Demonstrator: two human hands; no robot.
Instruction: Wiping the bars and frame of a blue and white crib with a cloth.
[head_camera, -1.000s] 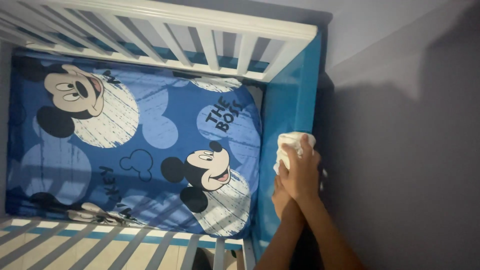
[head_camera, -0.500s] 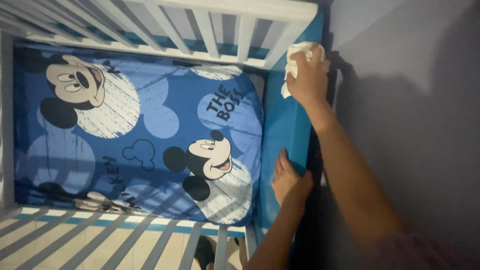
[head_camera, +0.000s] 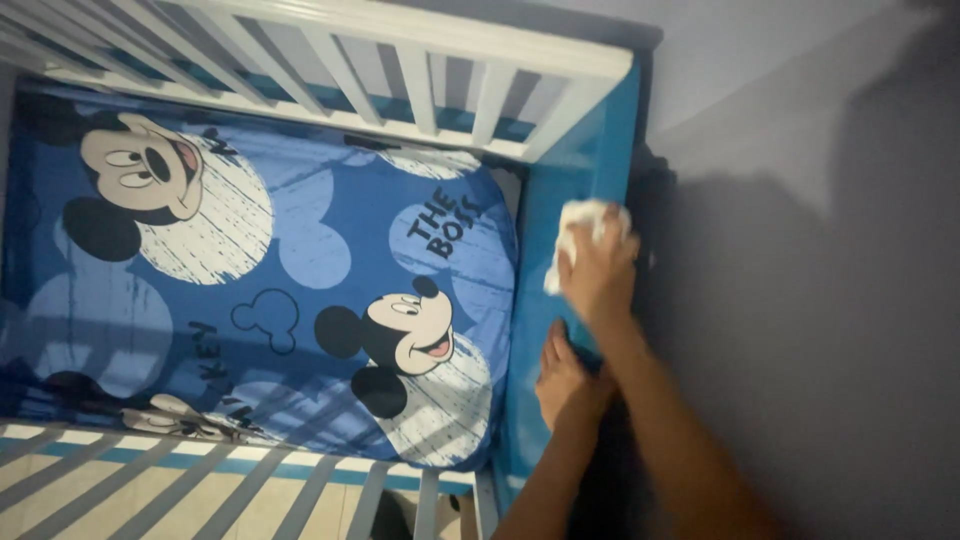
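Observation:
I look down into a child's cot. My right hand (head_camera: 600, 272) grips a crumpled white cloth (head_camera: 572, 232) and presses it on the top of the cot's blue end panel (head_camera: 565, 180), about halfway along it. My left hand (head_camera: 566, 385) rests lower on the same panel, fingers curled over its top edge, just below the right hand. Both forearms come in from the bottom right.
A blue mattress sheet (head_camera: 300, 260) with cartoon mouse faces fills the cot. White slatted rails run along the far side (head_camera: 420, 60) and the near side (head_camera: 250, 490). A grey wall (head_camera: 820, 250) stands close behind the end panel.
My right hand first went up the panel to its far corner with the cloth, then came back down to the middle. My left hand stayed on the panel's edge.

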